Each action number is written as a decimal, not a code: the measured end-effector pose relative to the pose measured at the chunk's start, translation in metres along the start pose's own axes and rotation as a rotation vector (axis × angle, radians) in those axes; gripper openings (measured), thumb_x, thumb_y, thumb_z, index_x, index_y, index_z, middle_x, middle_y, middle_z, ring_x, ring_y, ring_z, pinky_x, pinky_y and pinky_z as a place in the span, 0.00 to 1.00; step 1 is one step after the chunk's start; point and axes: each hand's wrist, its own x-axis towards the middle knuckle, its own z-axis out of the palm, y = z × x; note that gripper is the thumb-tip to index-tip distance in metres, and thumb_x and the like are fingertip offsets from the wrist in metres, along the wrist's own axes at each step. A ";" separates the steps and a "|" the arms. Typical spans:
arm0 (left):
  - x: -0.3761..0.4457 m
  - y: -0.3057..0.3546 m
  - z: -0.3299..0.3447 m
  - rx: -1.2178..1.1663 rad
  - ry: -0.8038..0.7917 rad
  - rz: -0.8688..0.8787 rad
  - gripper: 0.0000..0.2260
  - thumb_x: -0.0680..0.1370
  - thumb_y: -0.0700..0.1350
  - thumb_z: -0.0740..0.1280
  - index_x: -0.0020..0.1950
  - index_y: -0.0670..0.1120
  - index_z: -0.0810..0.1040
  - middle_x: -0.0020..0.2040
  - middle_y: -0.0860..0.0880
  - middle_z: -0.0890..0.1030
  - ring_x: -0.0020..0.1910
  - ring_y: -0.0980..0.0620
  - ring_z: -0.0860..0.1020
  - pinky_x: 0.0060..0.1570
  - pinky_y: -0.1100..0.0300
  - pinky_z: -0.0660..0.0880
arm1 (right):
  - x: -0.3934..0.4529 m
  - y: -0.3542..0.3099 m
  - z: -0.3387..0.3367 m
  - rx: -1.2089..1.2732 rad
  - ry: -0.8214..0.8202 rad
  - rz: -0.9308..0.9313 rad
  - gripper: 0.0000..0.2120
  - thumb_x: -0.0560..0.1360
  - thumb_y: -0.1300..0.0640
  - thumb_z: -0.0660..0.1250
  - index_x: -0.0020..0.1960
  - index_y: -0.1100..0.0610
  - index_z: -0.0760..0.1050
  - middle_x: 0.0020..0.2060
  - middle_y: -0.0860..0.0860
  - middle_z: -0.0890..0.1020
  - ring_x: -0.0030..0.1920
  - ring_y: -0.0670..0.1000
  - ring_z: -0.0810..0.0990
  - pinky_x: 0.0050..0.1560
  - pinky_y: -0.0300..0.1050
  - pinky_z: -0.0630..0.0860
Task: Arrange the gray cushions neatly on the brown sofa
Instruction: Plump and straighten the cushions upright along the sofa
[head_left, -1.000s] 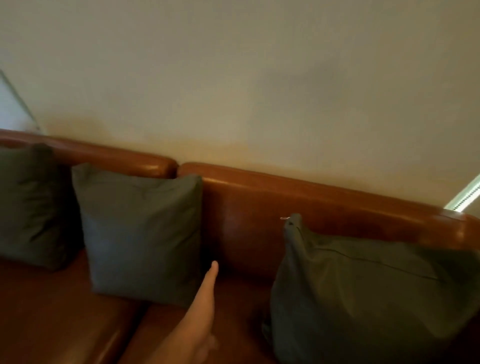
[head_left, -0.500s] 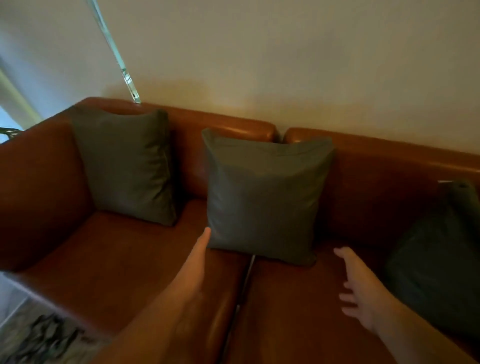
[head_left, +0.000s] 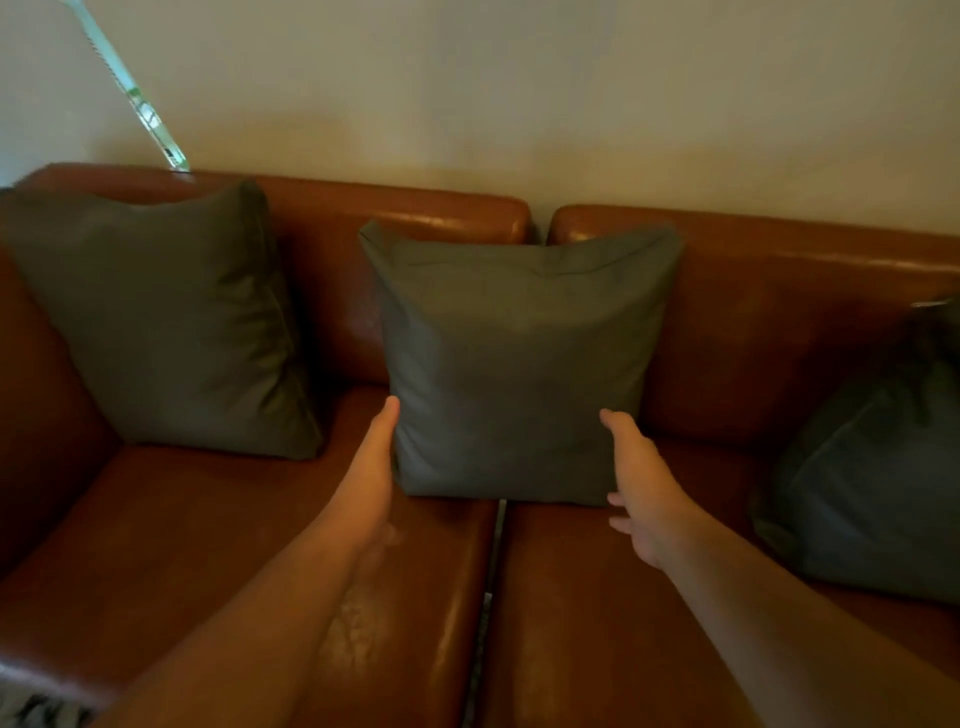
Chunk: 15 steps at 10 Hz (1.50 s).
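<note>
Sofa: glossy reddish-brown leather. Three cushions on the sofa: left cushion, middle cushion, right cushion, all plain dark gray, the right perhaps darker in shadow. Wall behind sofa: plain beige.

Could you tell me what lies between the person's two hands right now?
In the head view, the middle gray cushion stands between the left hand and the right hand, its lower corners flanked by them, over the seam of the brown sofa.

- Brown sofa: two seat pads, seam at centre.
- Left cushion: upright, far left.
- Middle cushion: upright, straddles seam.
- Right cushion: right edge, slumped.
</note>
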 end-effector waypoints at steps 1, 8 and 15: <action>0.031 0.015 -0.004 0.055 -0.015 0.028 0.22 0.83 0.68 0.58 0.67 0.56 0.76 0.48 0.54 0.84 0.41 0.55 0.87 0.37 0.57 0.83 | 0.027 -0.011 -0.001 0.073 0.062 0.008 0.41 0.77 0.27 0.60 0.84 0.44 0.57 0.80 0.53 0.66 0.74 0.62 0.70 0.75 0.67 0.66; 0.185 -0.012 -0.023 0.066 0.123 -0.166 0.38 0.70 0.81 0.57 0.70 0.59 0.74 0.61 0.45 0.78 0.60 0.42 0.76 0.50 0.40 0.78 | 0.090 0.001 0.011 0.270 0.013 0.013 0.50 0.70 0.19 0.61 0.85 0.40 0.55 0.83 0.49 0.63 0.81 0.59 0.62 0.78 0.67 0.62; 0.185 -0.002 -0.003 0.067 0.049 -0.148 0.54 0.49 0.83 0.72 0.74 0.66 0.73 0.75 0.50 0.72 0.64 0.38 0.79 0.56 0.21 0.74 | 0.092 0.023 0.013 0.200 0.077 -0.154 0.40 0.70 0.17 0.52 0.80 0.26 0.52 0.84 0.42 0.58 0.82 0.57 0.59 0.77 0.69 0.61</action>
